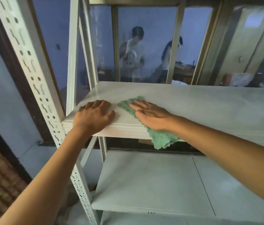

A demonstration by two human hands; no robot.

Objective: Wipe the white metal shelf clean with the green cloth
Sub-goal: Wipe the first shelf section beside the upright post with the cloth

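While flat: hands point(150, 116) on cloth point(160, 137), shelf point(209, 103).

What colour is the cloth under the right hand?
Green: the cloth under the right hand shows best in the head view.

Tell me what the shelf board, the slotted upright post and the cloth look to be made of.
Shelf board: looks like painted sheet metal, smooth white with a soft sheen and a folded front lip. Slotted upright post: likely white-painted steel angle, given its punched slots and holes. Green cloth: seemingly microfibre or terry, with a nubby pile, draping limply over the front edge.
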